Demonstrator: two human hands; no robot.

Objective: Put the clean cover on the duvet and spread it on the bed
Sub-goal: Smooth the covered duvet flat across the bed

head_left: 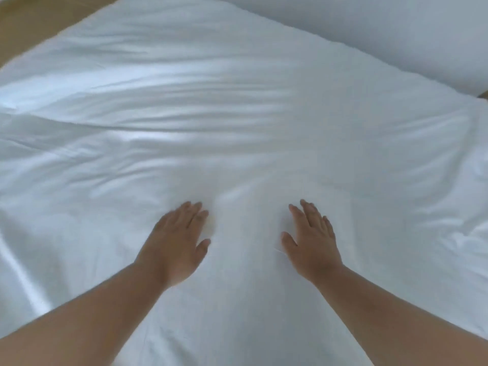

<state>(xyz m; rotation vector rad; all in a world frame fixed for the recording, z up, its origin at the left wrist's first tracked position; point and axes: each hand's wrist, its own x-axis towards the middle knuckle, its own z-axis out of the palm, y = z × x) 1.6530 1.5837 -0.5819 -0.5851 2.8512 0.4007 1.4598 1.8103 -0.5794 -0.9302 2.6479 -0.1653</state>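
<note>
Down on the white duvet (pixel 237 122) both bare forearms reach from the near corners toward the middle. At far left a strip of tan floor (pixel 31 25) shows beyond the bedding's edge. Next comes the left hand (pixel 175 245), palm down and flat on the cloth, fingers straight and close together, thumb out to the right; its grip is wide and holds nothing. A smooth band of fabric lies between the hands, which are near each other but apart. The right hand (pixel 313 243) mirrors it, palm flat, fingers slightly fanned toward far left, thumb pointing inward, grip likewise wide with nothing held. Long soft wrinkles run across the duvet, which covers nearly the whole bed. At far right lies a white pillow (pixel 396 33), just beyond the duvet's far edge.
</note>
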